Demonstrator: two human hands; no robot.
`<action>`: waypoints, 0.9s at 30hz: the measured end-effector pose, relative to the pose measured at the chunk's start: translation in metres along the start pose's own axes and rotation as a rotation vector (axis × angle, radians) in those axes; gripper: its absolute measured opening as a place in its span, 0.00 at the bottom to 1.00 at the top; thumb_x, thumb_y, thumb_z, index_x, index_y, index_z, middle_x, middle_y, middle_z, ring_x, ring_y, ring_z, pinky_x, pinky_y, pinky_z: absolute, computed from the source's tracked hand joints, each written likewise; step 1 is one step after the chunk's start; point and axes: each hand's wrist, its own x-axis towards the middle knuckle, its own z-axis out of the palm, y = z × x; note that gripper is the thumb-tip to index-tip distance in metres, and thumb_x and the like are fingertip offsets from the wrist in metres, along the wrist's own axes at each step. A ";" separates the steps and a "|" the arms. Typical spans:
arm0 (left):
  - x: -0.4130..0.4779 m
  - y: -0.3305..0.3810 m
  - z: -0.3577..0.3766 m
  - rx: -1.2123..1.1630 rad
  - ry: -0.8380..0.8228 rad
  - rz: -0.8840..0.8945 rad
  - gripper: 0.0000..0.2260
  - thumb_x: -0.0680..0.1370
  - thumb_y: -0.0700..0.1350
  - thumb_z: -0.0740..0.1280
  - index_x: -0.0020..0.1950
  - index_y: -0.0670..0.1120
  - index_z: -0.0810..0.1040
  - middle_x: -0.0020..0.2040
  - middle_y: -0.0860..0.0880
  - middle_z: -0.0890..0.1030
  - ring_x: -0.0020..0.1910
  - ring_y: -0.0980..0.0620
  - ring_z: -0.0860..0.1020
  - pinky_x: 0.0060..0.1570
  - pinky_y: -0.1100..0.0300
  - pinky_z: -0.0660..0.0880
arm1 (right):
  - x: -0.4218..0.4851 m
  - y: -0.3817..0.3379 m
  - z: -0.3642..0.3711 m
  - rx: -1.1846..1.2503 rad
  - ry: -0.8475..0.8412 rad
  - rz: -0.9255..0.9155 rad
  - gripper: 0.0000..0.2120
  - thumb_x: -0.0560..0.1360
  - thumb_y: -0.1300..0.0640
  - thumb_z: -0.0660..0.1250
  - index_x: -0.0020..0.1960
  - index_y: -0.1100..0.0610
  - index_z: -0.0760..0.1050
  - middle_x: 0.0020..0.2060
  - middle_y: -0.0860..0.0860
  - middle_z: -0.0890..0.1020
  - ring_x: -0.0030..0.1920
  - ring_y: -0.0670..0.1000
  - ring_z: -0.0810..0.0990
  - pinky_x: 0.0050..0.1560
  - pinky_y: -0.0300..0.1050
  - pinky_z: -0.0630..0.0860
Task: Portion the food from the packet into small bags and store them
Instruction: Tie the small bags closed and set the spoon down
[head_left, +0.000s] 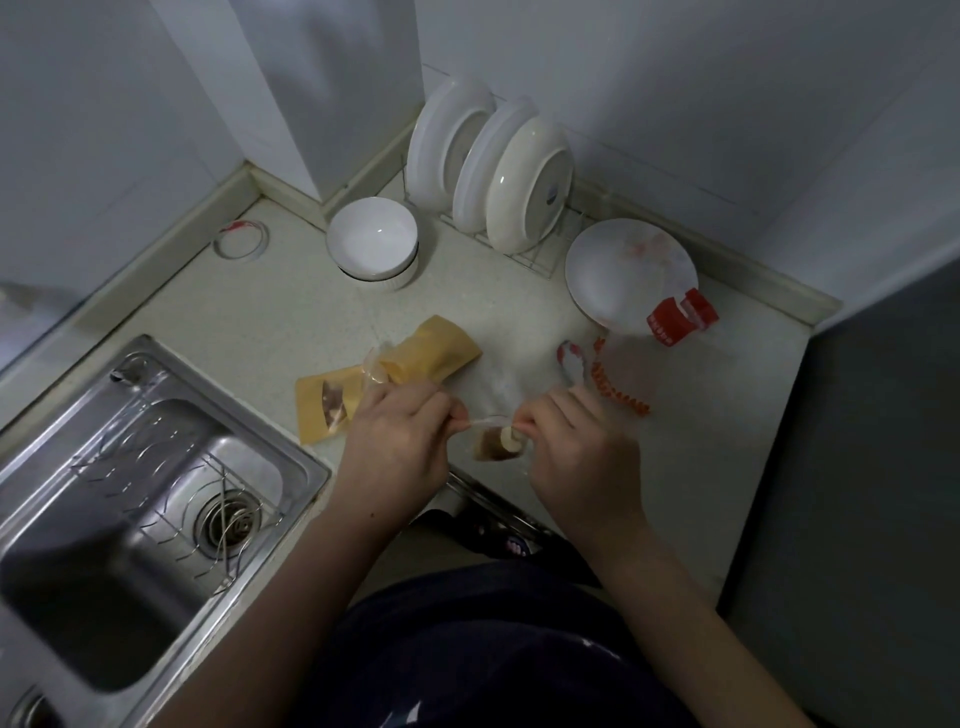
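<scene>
A small clear bag (497, 442) with brown and pale food in it hangs between my hands above the counter's front edge. My left hand (400, 441) pinches its top edge on the left, and my right hand (576, 447) pinches the top edge on the right. Two tan paper packets lie just behind my left hand: one (434, 351) further back, tilted, with clear plastic at its mouth, and one (319, 410) flat on the counter with a window showing brown food. A sheet of clear plastic bags (498, 382) lies on the counter behind my hands.
A steel sink (130, 499) with a wire rack is at the left. A white bowl (373, 241), a dish rack with plates (511, 187), a flat plate (628, 273), red-printed packaging (680, 314) and an orange strip (621, 392) stand behind.
</scene>
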 end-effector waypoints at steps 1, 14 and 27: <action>0.000 0.001 0.000 0.003 -0.008 -0.010 0.06 0.76 0.43 0.66 0.41 0.45 0.79 0.38 0.50 0.79 0.37 0.49 0.77 0.42 0.54 0.67 | 0.000 0.000 0.000 0.003 -0.010 -0.005 0.11 0.78 0.60 0.60 0.38 0.56 0.75 0.33 0.48 0.76 0.36 0.50 0.71 0.30 0.40 0.64; 0.000 0.009 -0.001 -0.027 -0.106 -0.060 0.04 0.77 0.43 0.68 0.43 0.45 0.81 0.40 0.50 0.80 0.38 0.49 0.77 0.41 0.49 0.72 | -0.005 -0.004 0.003 0.067 -0.064 0.016 0.07 0.76 0.59 0.66 0.39 0.56 0.77 0.35 0.48 0.77 0.38 0.48 0.73 0.31 0.38 0.67; -0.003 0.011 0.007 0.021 -0.075 -0.083 0.05 0.75 0.44 0.70 0.40 0.47 0.79 0.38 0.51 0.77 0.36 0.50 0.74 0.39 0.54 0.67 | -0.007 -0.002 0.008 0.074 -0.140 -0.010 0.09 0.78 0.56 0.61 0.40 0.55 0.75 0.36 0.46 0.75 0.38 0.46 0.69 0.31 0.35 0.61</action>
